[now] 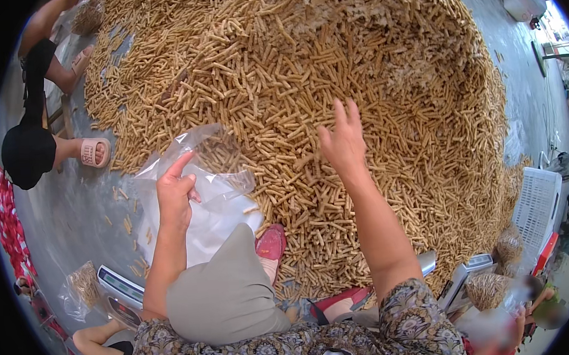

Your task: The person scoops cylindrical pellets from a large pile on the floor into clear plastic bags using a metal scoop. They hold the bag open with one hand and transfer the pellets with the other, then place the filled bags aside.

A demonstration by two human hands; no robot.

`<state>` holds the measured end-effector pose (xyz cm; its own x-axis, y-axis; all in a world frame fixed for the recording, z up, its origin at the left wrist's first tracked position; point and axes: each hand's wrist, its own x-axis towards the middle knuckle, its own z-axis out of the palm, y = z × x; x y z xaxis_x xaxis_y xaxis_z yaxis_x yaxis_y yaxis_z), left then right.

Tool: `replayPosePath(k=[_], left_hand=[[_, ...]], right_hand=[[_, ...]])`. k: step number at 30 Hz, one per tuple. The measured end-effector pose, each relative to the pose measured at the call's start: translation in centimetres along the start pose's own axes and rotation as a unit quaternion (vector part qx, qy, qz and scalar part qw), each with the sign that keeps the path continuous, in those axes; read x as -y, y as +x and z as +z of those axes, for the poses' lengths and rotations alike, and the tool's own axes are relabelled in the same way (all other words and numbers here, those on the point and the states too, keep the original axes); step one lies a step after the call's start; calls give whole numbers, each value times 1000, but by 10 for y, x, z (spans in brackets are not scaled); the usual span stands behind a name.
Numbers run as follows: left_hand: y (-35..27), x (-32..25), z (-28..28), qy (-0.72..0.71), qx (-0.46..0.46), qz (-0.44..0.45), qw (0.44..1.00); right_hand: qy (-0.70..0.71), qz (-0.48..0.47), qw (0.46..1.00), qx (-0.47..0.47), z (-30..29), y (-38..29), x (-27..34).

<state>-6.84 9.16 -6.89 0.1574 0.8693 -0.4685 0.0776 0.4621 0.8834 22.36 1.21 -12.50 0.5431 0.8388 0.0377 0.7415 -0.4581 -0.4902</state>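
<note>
Before me spreads a large heap of short, tan stick-shaped pieces (292,147), seemingly dried food. My left hand (176,187) holds a clear plastic bag (240,180) at its left side, index finger stretched along the bag's mouth. Behind the film, more sticks show; whether they lie inside the bag or beneath it I cannot tell. A white sheet or stack of bags (214,229) lies under it, beside my knee. Over the heap, to the right of the bag, my right hand (345,138) is empty with its fingers apart, slightly blurred.
My red shoes (271,243) stand at the heap's near edge. A digital scale (121,288) and a filled bag (83,285) are at lower left. Another person's sandalled foot (95,152) rests at left. To the right are a white plastic basket (536,204) and filled bags (488,289).
</note>
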Motion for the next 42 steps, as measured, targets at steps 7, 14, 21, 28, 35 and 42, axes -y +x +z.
replayPosePath(k=[7, 14, 21, 28, 35, 42], left_hand=[[12, 1, 5, 17, -7, -12, 1000], [16, -2, -2, 24, -16, -1, 1000], [1, -6, -22, -22, -13, 18, 1000], [2, 1, -30, -54, -1, 9, 998], [7, 10, -18, -4, 23, -4, 1000], [6, 13, -9, 36, 42, 10, 998]], right_hand=[[-135, -279, 919, 246, 66, 103, 134], [-138, -182, 968, 108, 87, 44, 30], [-264, 25, 938, 225, 14, -9, -58], [-325, 216, 893, 224, -70, -92, -179], [-165, -34, 986, -7, -4, 27, -105], [-277, -113, 952, 62, 70, 48, -63]])
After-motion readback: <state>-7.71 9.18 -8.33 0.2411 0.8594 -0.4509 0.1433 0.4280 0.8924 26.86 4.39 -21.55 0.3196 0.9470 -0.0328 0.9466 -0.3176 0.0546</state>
